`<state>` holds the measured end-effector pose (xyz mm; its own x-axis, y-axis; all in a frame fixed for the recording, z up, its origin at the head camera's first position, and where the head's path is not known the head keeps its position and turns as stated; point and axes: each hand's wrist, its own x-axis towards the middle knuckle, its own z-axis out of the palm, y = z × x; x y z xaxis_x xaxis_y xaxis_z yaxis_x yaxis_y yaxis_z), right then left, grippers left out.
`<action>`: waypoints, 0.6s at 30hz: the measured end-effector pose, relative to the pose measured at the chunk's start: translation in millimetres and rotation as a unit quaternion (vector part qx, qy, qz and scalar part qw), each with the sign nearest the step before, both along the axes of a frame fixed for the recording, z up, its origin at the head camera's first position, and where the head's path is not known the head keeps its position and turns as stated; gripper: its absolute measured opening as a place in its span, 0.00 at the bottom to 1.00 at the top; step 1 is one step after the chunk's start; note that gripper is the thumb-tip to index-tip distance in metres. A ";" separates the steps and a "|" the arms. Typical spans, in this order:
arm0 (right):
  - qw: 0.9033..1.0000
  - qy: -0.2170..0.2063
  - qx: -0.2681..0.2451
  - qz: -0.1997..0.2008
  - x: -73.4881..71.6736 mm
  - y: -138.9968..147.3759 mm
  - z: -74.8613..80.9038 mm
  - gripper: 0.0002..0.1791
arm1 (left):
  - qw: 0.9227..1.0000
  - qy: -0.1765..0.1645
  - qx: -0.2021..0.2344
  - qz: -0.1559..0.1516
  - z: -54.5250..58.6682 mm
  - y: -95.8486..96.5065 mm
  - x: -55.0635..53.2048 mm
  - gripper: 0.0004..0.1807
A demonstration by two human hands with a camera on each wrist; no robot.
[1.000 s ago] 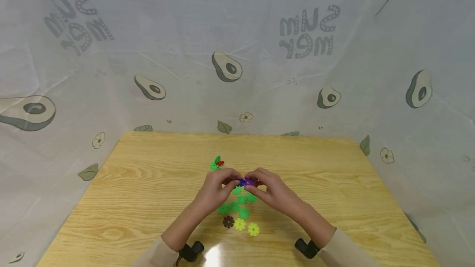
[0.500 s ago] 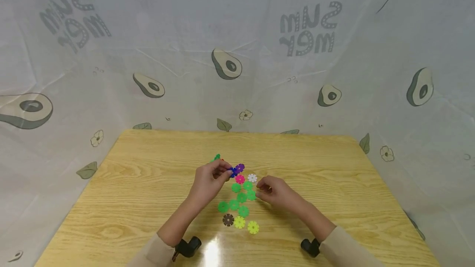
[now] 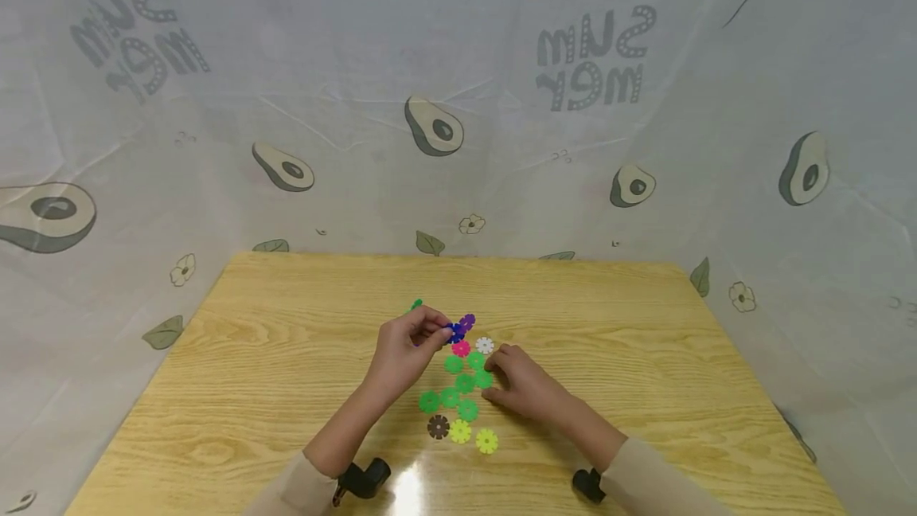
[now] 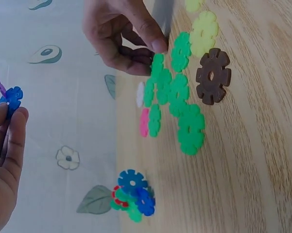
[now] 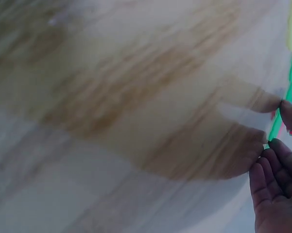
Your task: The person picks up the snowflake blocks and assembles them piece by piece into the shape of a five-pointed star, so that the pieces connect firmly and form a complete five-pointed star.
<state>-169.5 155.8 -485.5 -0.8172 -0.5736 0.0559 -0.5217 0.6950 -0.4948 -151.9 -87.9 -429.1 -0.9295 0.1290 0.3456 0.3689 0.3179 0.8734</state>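
My left hand (image 3: 410, 349) pinches a blue notched interlocking disc (image 3: 456, 333) between thumb and fingers, held up over the table. A purple interlocking disc (image 3: 468, 322) is joined to the blue one at an angle. At the right of a group of loose discs, my right hand (image 3: 526, 385) is low over the table, thumb and fingertips apart at the edge of a green interlocking disc (image 3: 483, 378). In the left wrist view, a joined cluster of blue, green and red discs (image 4: 132, 180) stands on the table; my left hand mostly hides it in the head view.
Several more green discs (image 3: 450, 397) lie flat mid-table. A pink disc (image 3: 462, 349) and a white disc (image 3: 485, 345) lie behind them; a brown disc (image 3: 438, 427) and two yellow discs (image 3: 486, 442) lie in front. A patterned curtain (image 3: 358, 142) hangs behind the wooden table (image 3: 609, 325).
My hands have come apart from the joined blue and purple discs, which stay in the left hand, now further left. My right hand has gone down to the green discs.
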 end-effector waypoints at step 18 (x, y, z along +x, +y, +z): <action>1.000 0.011 0.006 -0.023 1.6 -8.1 -0.3 0.14 | 0.999 -0.032 0.040 -0.004 4.1 0.7 2.7 0.03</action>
<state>-168.0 147.8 -485.9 -0.8412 -0.5366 0.0666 -0.4997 0.7246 -0.4745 -149.2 -87.2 -424.9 -0.9492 0.1104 0.2948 0.3134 0.2434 0.9179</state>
